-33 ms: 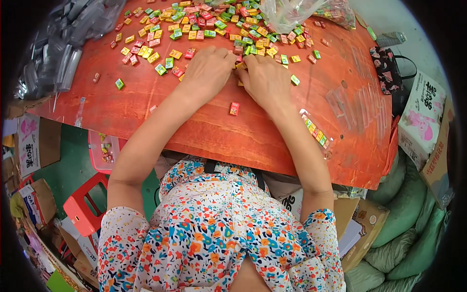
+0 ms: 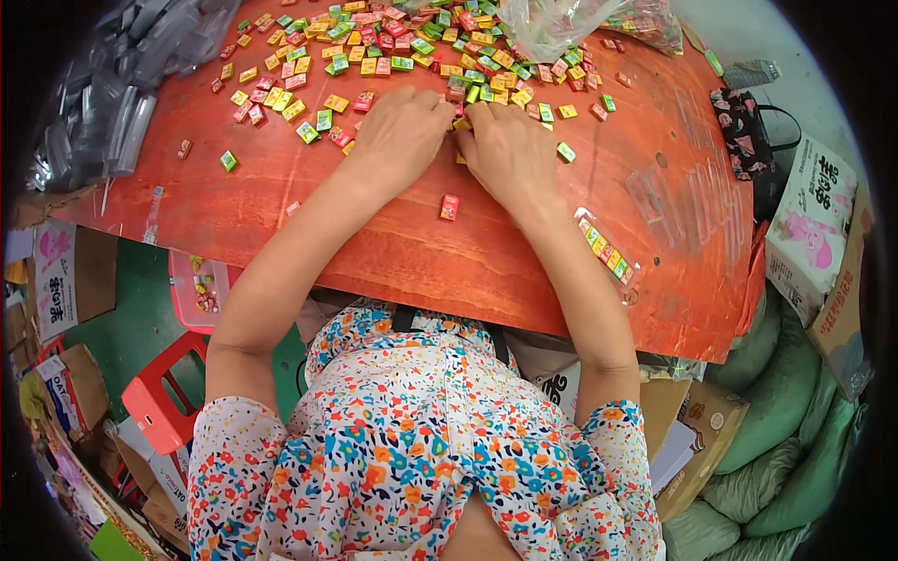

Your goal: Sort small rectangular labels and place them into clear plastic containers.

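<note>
Left hand (image 2: 404,136) and right hand (image 2: 513,154) above small, glossy, oblong red, yellow and green boxes (image 2: 402,64); hidden fingertips leave grip undeterminable; crowding could scatter neighbours.

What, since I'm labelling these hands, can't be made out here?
All in the head view:
- Left hand: fingertips hidden beyond the back of the hand; any grip cannot be told.
- Right hand: most fingertips hidden likewise; its grip is unclear too.
- Small boxes: the spread is cut off by the upper edge; their print is too small.
- Red-rimmed tub: partly hidden by the tabletop and left forearm.
</note>
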A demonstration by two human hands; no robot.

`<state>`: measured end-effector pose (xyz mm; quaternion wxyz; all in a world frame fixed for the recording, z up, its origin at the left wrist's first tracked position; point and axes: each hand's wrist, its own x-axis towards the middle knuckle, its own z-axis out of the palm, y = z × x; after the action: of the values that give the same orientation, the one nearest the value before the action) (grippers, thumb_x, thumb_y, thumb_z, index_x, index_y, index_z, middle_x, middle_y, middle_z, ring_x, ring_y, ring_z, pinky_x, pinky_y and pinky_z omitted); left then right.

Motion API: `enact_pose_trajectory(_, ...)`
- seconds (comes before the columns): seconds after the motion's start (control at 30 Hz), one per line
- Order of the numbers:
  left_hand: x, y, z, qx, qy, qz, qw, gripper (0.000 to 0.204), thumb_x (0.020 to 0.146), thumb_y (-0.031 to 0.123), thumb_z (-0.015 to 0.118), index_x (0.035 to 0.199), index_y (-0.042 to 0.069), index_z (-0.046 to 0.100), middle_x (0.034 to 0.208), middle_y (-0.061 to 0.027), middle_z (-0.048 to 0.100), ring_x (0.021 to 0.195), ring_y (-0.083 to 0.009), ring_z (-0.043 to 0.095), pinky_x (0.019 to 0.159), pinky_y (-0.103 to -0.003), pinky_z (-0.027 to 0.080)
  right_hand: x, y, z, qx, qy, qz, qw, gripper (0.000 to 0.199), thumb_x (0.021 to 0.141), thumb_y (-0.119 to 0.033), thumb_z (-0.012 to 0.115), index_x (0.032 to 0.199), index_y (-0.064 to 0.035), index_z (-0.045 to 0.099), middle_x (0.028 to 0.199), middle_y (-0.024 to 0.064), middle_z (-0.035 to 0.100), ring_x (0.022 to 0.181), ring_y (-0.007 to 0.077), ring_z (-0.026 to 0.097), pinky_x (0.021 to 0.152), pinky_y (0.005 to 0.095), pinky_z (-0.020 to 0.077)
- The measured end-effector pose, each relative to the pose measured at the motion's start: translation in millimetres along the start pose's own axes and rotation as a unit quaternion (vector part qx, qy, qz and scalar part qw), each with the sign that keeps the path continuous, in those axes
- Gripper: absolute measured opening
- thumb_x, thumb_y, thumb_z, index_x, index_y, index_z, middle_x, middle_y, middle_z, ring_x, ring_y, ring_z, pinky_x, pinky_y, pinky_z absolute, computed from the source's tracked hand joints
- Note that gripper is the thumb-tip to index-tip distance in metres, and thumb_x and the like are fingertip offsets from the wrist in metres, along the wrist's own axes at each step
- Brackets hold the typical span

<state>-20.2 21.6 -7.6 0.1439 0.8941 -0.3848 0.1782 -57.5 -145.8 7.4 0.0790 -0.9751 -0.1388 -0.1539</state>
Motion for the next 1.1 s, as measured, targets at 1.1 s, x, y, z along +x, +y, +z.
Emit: enact_pose_trajectory(1.1,78,-25,22,-0.088,-0.128,-0.104,0.982,0.012,0.086,0.011,0.057,0.093,0.005,0.065,0.092,-0.0163,0.066,0.091,-0.0369,0.063,0.077,-0.048,0.050,38,57,21,-0.002,0.023,-0.095,0.995,0.014,0.083,-0.016,0.065,0.093,-0.0077,0.064,0.093,0.0074,0.062,0.092,0.0280,0.062,0.072,0.0420,0.0518)
